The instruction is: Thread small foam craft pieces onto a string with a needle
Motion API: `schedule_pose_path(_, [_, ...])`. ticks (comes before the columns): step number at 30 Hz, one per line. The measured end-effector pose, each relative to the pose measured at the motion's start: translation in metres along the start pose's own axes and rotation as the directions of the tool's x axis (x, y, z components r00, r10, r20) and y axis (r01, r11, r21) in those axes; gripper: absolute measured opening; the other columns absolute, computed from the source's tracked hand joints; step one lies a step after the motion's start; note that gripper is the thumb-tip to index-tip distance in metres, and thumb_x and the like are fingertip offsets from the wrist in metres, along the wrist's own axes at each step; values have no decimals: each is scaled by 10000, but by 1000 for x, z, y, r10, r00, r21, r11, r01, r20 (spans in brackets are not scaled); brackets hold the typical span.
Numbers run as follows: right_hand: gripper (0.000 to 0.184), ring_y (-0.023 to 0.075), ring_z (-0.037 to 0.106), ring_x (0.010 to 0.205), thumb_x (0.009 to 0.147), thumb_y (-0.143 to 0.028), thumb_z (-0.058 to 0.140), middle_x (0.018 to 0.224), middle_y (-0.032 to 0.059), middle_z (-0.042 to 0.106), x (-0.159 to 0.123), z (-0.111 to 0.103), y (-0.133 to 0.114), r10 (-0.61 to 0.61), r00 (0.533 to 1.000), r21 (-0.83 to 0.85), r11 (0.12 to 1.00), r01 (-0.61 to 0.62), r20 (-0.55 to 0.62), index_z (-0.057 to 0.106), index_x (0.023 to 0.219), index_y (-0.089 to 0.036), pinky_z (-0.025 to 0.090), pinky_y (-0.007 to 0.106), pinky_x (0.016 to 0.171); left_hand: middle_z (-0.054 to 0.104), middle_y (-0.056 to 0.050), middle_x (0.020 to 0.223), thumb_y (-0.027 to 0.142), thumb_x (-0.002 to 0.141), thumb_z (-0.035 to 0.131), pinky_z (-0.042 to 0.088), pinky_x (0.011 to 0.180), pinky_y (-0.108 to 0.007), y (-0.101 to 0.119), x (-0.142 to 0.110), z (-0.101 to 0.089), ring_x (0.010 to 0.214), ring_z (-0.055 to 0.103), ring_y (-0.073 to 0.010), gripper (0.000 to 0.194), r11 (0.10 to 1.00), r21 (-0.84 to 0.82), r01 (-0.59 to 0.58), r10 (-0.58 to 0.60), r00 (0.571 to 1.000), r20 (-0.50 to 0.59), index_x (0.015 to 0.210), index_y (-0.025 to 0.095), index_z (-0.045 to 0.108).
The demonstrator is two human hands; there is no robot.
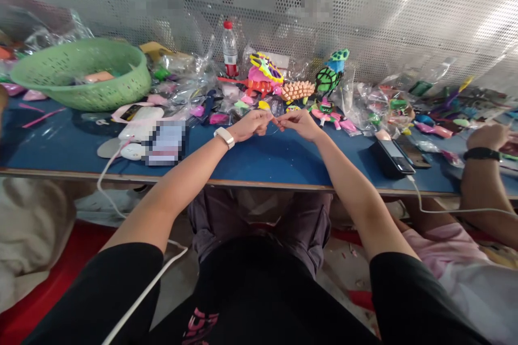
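Observation:
My left hand (251, 125) and my right hand (298, 123) meet over the blue table (259, 159), fingertips pinched together on a small clear plastic piece (275, 118) that is hard to make out. A white band sits on my left wrist. Just beyond my fingers lie colourful foam toy pieces (259, 86), an orange spiky figure (297, 90) and a green turtle-like figure (329, 76), among clear plastic bags.
A green colander basket (87, 73) stands far left, a red-capped bottle (230, 48) at the back centre. A white device with cable (140, 124) lies left, a phone on a black power bank (390, 156) right. Another person's arm with a black watch (483, 167) rests far right.

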State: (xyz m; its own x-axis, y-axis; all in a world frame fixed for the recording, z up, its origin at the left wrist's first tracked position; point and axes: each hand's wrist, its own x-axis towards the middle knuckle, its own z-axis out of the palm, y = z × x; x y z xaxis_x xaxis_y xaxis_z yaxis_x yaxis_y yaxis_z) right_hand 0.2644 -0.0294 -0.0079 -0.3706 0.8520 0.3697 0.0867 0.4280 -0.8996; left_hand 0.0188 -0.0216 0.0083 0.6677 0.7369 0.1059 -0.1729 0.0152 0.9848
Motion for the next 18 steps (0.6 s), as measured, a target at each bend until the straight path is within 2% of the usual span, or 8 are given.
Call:
schedule_pose_path(5, [632,168,764,699,705,-713,1047,847,25,848,-1,0,-7,16,999,88,996,-19,30,834,1051,-229,725,362,762,331,114,538,365,1118,770,361,488,-174,-1,0,0,445,256,-49,310,1000,-4,9,-9,1000,16,901,145,753])
schedule_pose_path(7, [625,164,766,706,716,-696,1050,860,25,847,-1,-1,-7,13,999,104,994,-17,43,810,1053,-227,726,358,764,317,115,543,349,1134,742,342,477,-172,-1,0,1,440,245,-49,308,1000,-18,16,-15,1000,17,903,145,757])
schedule_pose_path(10, [598,175,771,726,745,-709,1025,874,42,844,0,-1,-1,20,998,60,998,-24,55,797,999,-217,735,385,785,320,111,543,310,1147,712,366,481,-171,-1,0,2,433,270,-52,302,999,-10,37,-37,999,-8,902,143,763])
schedule_pose_path(13, [554,203,792,789,800,-703,988,895,63,845,2,1,4,8,1000,-58,998,-8,-6,815,985,-211,739,423,841,322,104,537,264,1161,671,403,488,-175,-3,1,2,433,300,-59,328,998,20,57,-55,996,-73,869,141,754])
schedule_pose_path(16, [457,243,827,965,889,-639,947,1042,91,868,0,-7,-10,-132,985,-250,963,101,-109,861,1031,-213,721,438,930,335,96,539,272,1158,678,409,480,-185,-5,1,2,439,302,-63,355,995,71,73,-64,991,-114,831,148,736])
schedule_pose_path(18, [443,268,830,1088,957,-636,888,1151,92,861,-4,-22,-28,-268,948,-320,925,203,-174,876,1113,-222,705,430,940,347,93,548,295,1142,713,412,477,-193,-7,1,1,448,302,-66,345,991,101,86,-75,991,-112,829,153,734])
